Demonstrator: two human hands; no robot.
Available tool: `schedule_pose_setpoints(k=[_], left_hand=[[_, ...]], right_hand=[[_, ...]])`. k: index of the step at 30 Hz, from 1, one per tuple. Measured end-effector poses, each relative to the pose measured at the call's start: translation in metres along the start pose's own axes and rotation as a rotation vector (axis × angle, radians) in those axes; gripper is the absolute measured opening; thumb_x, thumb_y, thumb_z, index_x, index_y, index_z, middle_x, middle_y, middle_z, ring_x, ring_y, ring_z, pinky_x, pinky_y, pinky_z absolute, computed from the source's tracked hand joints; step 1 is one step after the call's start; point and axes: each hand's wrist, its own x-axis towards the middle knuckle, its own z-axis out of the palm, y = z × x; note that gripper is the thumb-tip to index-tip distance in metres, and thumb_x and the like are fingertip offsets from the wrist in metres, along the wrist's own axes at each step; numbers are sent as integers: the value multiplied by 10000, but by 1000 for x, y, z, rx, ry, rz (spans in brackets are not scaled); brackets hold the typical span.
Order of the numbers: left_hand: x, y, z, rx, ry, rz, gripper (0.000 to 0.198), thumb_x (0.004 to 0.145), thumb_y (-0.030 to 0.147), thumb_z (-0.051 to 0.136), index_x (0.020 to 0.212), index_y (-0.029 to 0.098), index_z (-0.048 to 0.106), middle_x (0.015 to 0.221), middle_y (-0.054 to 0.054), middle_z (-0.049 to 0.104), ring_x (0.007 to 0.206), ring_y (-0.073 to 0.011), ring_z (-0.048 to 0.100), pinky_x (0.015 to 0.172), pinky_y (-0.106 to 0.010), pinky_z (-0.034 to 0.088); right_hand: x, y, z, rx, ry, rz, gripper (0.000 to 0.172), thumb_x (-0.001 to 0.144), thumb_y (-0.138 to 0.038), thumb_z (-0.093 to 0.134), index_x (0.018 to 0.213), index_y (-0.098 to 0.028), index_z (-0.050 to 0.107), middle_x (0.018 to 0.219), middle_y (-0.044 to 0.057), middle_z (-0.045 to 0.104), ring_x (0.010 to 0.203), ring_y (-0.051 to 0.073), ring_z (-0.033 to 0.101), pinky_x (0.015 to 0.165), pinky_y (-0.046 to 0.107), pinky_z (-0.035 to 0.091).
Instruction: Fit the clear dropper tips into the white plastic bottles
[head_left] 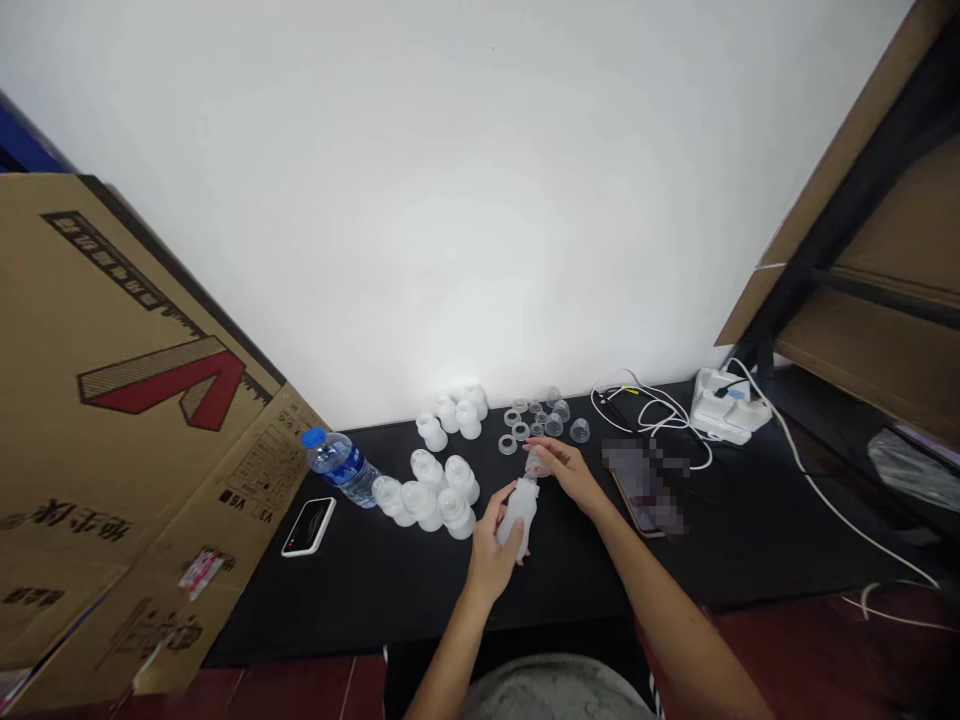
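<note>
My left hand [495, 540] is wrapped round a small milky-white baby bottle [519, 510], tilted with its neck pointing away from me. The fingers of my right hand [564, 468] pinch a clear dome cap [536, 463] just beyond the bottle's neck; whether the two touch I cannot tell. Close behind my right hand lie several clear rings [512, 417] and clear domes [553, 424]. To the left of my hands stands a group of white bottles with clear tops [423, 505]. Further back are several plain white bottles [469, 419] near the wall.
A water bottle [341, 466] and a white-edged device [309, 526] are at the left, beside a large cardboard box [120, 400]. On the right lie a phone [643, 488], a tangle of white cable [660, 408] and a white power strip [727, 405]. A wall [480, 200] borders the black table [360, 600].
</note>
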Motion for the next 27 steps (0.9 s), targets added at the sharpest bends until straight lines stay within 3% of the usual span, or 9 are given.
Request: schedule_pose_setpoints(k=[5, 12, 19, 27], left_hand=[[1, 0, 1, -8, 21, 7, 693, 1025, 616, 607, 1597, 248, 476, 998, -59, 726, 594, -163, 706, 470, -258, 580], [0, 5, 2, 8, 31, 5, 659, 1033, 589, 596, 1590, 254, 488, 955, -40, 715, 610, -164, 709, 499, -267, 603], [2, 3, 3, 12, 54, 1, 658, 1022, 578, 610, 1577, 243, 497, 928, -35, 707, 615, -174, 715, 491, -270, 603], [2, -2, 6, 16, 101, -24, 620, 996, 619, 626, 1460, 212, 567, 912, -43, 704, 621, -175, 716, 424, -219, 525]], right_hand=[[-3, -1, -1, -40, -152, -27, 449, 974, -553, 748, 1310, -257, 779, 1315, 96, 790, 1184, 304, 726, 1031, 449, 572], [-2, -2, -2, 43, -175, -39, 375, 877, -498, 881, 1095, -222, 749, 1176, 89, 801, 1062, 263, 748, 956, 421, 589], [-6, -8, -7, 25, -258, 25, 426, 880, -481, 881, 1188, -219, 747, 1193, 84, 793, 1111, 258, 737, 1019, 430, 559], [-3, -8, -6, 52, -212, 88, 424, 757, -477, 966, 957, -189, 727, 882, 17, 768, 781, 187, 704, 758, 331, 577]])
